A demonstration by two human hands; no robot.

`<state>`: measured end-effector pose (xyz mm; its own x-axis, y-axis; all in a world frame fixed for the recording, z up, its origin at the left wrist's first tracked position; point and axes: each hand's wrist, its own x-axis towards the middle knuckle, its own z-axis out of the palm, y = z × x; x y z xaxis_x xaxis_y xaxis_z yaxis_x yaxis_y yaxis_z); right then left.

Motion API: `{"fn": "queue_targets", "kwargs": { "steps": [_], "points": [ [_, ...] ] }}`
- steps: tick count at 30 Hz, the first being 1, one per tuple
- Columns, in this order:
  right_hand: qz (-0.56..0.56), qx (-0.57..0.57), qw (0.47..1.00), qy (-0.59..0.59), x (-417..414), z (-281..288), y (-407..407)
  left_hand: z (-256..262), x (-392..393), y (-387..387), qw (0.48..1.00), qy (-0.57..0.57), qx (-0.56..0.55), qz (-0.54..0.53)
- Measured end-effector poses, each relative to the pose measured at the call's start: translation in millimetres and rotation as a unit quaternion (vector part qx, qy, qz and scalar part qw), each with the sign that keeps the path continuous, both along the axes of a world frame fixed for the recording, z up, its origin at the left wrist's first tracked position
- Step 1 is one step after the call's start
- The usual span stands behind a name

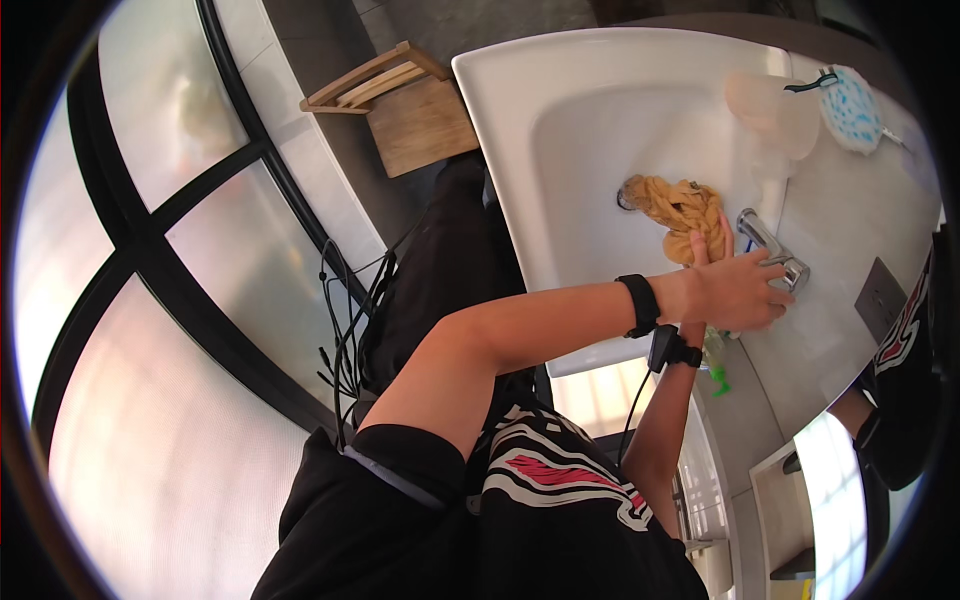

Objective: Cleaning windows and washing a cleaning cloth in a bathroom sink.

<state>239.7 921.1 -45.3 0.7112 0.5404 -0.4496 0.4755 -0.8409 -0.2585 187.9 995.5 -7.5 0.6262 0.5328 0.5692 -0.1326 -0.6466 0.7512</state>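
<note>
A wrung, mustard-yellow cloth (682, 210) lies bunched in the white washbasin (570, 330), one end over the drain (625, 196). My right hand (712, 244) holds its near end, with fingers showing along the cloth and the palm hidden. Crossing above my right wrist, my left arm reaches to the chrome faucet (765, 236). The fingers of my left hand (742, 292) are spread around the faucet's handle end. Both wrists wear black bands; the right one carries a small black box with a cable.
On the counter by the basin are a translucent pinkish container (772, 112), a toothbrush (814, 81) and a white-and-blue fluffy item (851, 110). A bottle with a green pump (720, 379) is beside my right wrist. A wooden chair (420, 124) stands left of the basin. A mirror is at right.
</note>
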Motion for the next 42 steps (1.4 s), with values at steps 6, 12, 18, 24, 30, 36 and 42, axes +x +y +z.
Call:
{"fn": "queue_targets", "kwargs": {
  "steps": [6, 12, 18, 24, 30, 36, 42],
  "points": [
    [-0.214, 0.035, 0.95, 0.225, -12.7, 16.9, -18.8, 2.2, -1.2, -1.0, 1.0, -0.009, -0.029, 0.004],
    [-0.416, 0.115, 0.819, 0.377, -31.4, 28.9, -42.6, 10.0, -14.1, -3.7, 0.998, 0.056, -0.011, -0.021],
    [-0.578, 0.292, 0.614, 0.451, -46.6, 0.9, -28.5, -41.0, -66.0, 31.7, 0.982, 0.04, -0.181, -0.024],
    [-0.606, 0.309, 0.34, 0.649, -56.3, 4.6, -20.8, -75.4, -80.4, 44.8, 0.929, 0.094, -0.354, -0.053],
    [-0.541, 0.304, 0.366, 0.694, -59.1, -19.9, -33.2, -71.2, -65.6, 35.9, 0.827, 0.104, -0.517, -0.194],
    [-0.556, 0.385, 0.609, 0.415, -80.7, -27.8, -11.5, -67.5, -63.4, 20.1, 0.84, 0.147, -0.511, -0.105],
    [-0.517, 0.332, 0.743, 0.266, -82.7, -37.1, -18.4, -57.6, -55.2, 13.9, 0.855, 0.154, -0.496, 0.007]
  ]
}}
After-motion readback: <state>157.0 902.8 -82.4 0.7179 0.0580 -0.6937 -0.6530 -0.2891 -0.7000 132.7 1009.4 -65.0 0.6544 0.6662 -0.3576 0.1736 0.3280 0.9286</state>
